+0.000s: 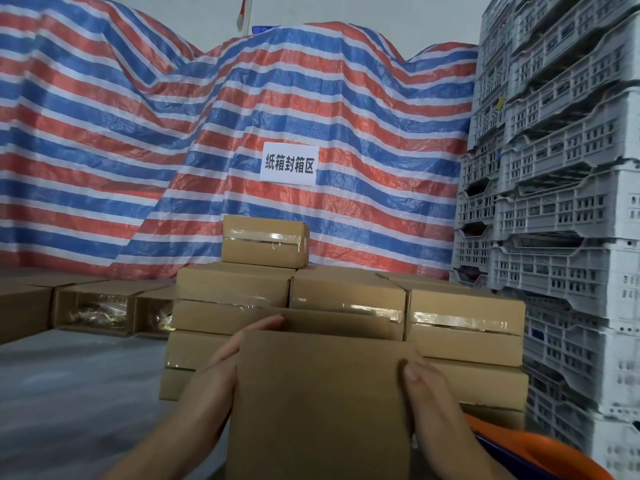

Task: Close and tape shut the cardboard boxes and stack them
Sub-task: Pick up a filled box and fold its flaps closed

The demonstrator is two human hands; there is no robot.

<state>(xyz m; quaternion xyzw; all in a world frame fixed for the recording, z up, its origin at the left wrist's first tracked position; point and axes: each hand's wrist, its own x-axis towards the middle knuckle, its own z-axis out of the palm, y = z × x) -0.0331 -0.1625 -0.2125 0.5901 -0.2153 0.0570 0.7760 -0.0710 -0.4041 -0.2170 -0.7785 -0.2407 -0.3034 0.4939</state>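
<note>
Both hands hold one plain cardboard box [322, 403] up close to the camera, low in the middle of the view. On the box's left side, the left hand [211, 382] has its palm against the wall and its fingers reaching up along the far upper corner, where the fingertips curl over the rim. Opposite it, the right hand [429, 400] clasps the right side, thumb lying on the near face and the rest of the fingers hidden behind. Both forearms rise from the bottom edge of the view. One flap [332, 322] of the held box stands up at its far edge, so the top is not closed.

Directly behind the held box is a stack of taped boxes [346, 299], several rows high, with clear tape across their seams. One smaller taped box [265, 241] sits alone on top of the stack. To the left, a row of open boxes [104, 311] lies on a grey surface [69, 393], with bare room between them and the hands. At lower right an orange curved object [540, 448] sits just beside the right wrist; what it is cannot be told. White plastic crates [554, 168] tower along the right edge. A red, white and blue striped tarp [173, 133] fills the background, with a white paper sign [289, 163] printed in Chinese characters fixed to it.
</note>
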